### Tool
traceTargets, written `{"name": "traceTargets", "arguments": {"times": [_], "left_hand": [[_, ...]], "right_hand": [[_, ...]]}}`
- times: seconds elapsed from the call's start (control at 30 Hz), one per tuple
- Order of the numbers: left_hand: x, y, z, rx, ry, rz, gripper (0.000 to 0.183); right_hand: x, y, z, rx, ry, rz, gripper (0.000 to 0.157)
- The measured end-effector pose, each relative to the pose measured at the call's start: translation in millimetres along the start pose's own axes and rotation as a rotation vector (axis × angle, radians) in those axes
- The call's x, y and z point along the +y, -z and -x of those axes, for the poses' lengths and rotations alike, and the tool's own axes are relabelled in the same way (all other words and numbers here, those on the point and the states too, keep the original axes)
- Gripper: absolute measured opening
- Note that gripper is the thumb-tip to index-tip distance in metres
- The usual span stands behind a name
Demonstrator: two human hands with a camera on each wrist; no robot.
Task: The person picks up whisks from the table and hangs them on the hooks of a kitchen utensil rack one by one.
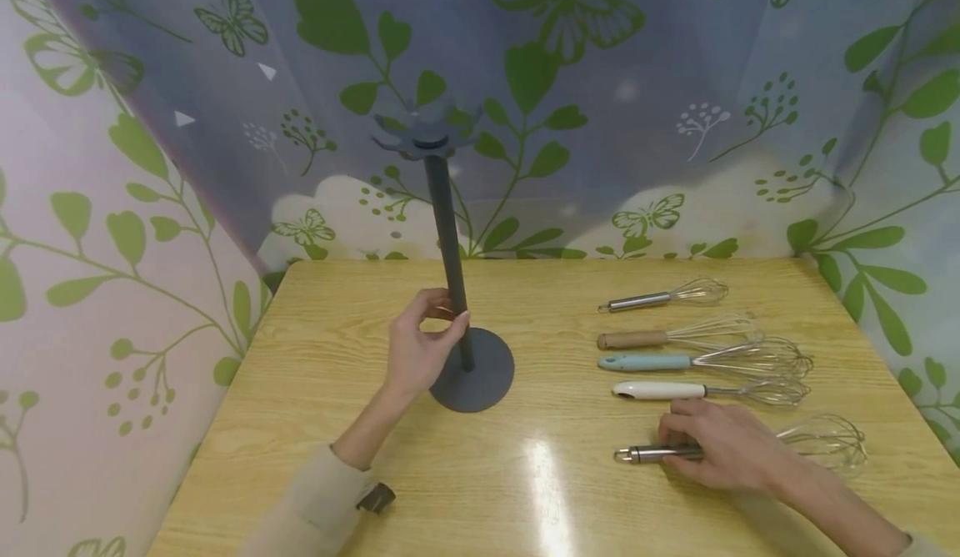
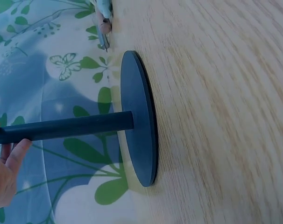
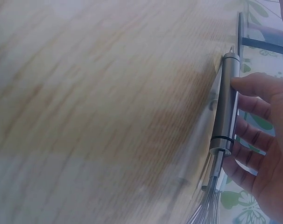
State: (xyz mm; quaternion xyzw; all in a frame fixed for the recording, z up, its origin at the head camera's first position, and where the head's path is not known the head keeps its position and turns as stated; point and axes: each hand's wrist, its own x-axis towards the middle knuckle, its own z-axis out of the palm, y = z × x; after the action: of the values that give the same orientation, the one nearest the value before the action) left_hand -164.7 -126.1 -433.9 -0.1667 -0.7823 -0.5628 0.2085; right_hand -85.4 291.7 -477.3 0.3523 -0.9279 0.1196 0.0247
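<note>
A dark grey stand stands upright on the table, with a slim pole (image 1: 444, 223), a round base (image 1: 489, 378) and a ring of hooks (image 1: 427, 133) on top that carries nothing. My left hand (image 1: 422, 347) pinches the lower part of this pole between thumb and fingers. Over on the right, my right hand (image 1: 731, 444) grips the steel handle of a large wire whisk (image 3: 224, 109), the nearest one of a row. In the right wrist view the thumb lies on one side of that handle and the fingers on the other. The whisk's wires (image 1: 828, 440) point right.
Beyond the held whisk lie a white-handled whisk (image 1: 660, 390), a light blue one (image 1: 645, 363), a wooden-handled one (image 1: 633, 339) and a small steel one (image 1: 637, 301). The wooden table (image 1: 300, 424) meets leaf-patterned cloth (image 1: 645, 123) at the back and sides.
</note>
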Motion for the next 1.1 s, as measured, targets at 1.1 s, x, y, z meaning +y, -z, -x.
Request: {"name": "traceTargets", "arguments": {"times": [1.1], "left_hand": [[11.1, -25.7, 4.1, -0.091, -0.034, 0.058, 0.023]], "right_hand": [[-2, -0.7, 0, 0.007, 0.005, 0.010, 0.022]]}}
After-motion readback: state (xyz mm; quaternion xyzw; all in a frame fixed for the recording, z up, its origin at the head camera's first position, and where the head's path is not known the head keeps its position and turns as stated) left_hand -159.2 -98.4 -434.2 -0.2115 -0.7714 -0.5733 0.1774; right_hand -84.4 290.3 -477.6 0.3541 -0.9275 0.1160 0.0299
